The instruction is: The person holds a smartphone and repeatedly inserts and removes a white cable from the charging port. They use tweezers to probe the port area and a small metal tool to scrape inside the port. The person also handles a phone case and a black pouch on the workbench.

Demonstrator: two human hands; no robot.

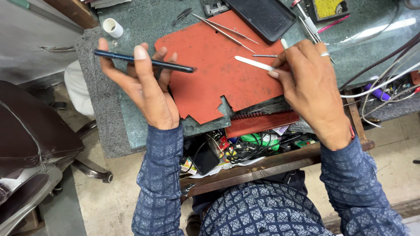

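Above the red mat [205, 83], left hand [142, 85] pinches a dark phone [144, 61] edge-on, fingers closed round it; right hand [308, 81] grips a white pry tool [253, 63]. Beyond the mat lie tweezers [225, 30]. Loose pinch could drop the phone.

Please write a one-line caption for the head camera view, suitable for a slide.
Left hand holds a thin dark phone edge-on while right hand holds a white pry tool above a red mat.
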